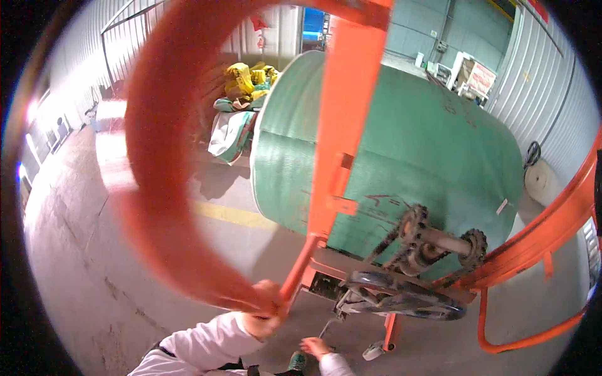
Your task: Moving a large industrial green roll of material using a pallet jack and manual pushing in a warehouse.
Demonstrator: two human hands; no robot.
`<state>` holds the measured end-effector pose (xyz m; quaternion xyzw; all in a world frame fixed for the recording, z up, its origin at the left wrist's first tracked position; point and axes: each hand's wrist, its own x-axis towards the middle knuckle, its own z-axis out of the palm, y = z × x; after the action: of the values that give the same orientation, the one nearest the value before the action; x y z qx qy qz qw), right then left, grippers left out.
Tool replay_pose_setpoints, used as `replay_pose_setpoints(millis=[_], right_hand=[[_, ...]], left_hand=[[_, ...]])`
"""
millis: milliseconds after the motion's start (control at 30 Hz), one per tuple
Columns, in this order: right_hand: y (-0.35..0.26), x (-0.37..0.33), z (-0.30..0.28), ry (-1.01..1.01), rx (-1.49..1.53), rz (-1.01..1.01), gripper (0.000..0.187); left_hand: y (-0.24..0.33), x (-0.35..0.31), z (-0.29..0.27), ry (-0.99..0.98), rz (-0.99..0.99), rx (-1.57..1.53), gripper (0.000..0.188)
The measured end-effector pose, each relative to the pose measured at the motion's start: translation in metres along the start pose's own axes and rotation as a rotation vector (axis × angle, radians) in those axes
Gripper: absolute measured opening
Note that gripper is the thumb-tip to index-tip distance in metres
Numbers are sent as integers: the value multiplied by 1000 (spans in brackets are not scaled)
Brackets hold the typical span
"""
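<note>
My left hand (263, 313) is wrapped around an orange metal bar (295, 279) at the lower edge of an orange frame (338, 119). A broad curved orange part (157, 144) of this frame looms close on the left, blurred. Lower down, my right hand (318, 347) has its fingers curled at the end of a thin metal lever (327, 328) and appears to grip it. Above and right of that hand sits a black handwheel (407, 302). Chain sprockets (414, 224) on a shaft are mounted above the wheel. Behind the frame lies a large green-wrapped roll (433, 150).
Another curved orange arm (545, 232) rises at the right, with a bent orange tube (533, 346) below. A caster wheel (374, 351) stands on the floor. Yellow and green-white sacks (241, 94) are piled behind at left. A smaller pale roll (540, 182) rests by the right wall.
</note>
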<state>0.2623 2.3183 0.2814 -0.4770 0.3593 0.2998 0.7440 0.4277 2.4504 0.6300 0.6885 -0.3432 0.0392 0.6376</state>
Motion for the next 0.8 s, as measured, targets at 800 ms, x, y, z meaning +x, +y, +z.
replay_pose_setpoints(millis=[800], right_hand=[[-395, 115, 211, 629, 532, -848, 42]], left_hand=[[-284, 205, -252, -484, -91, 169, 45]])
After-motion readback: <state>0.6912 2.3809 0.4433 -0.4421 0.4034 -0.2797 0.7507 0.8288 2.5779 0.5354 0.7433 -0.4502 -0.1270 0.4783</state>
